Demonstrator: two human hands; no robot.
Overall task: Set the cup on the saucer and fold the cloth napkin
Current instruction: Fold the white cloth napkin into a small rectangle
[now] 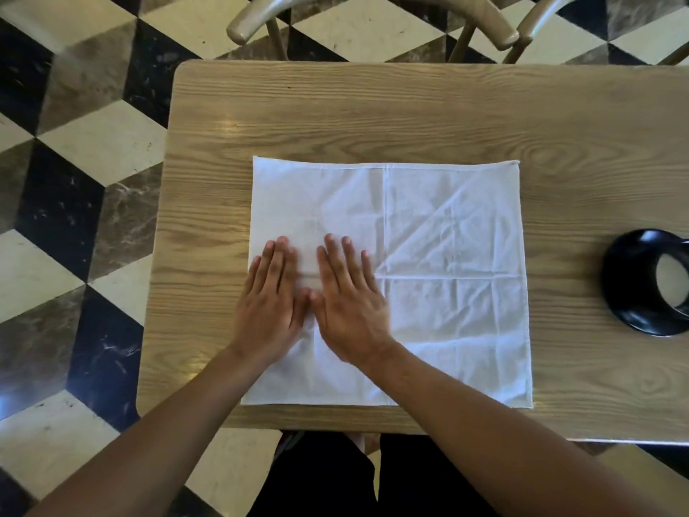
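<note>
A chequered tile floor [74, 151] surrounds a wood-grain worktop [373, 113]; two chairs [373, 16] stand at 12 o'clock. A white, creased cloth napkin [447, 255] lies flat at centre, nearly square, edges parallel to the worktop's. Left hand [266, 304] and right hand [350, 304] press its 9 o'clock half, fingers [276, 263] flat, extended, gripping nothing. A black cup [648, 281], lying tilted at 3 o'clock, opens rightward.

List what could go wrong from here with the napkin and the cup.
1. The napkin is creased, and both flat hands, left hand and right hand, press only its left part; the fold may come out uneven.
2. Its near edge reaches the table edge, so a pull could drag it off.
3. The black cup sits close to the napkin's right side; a swept corner might knock it.
</note>
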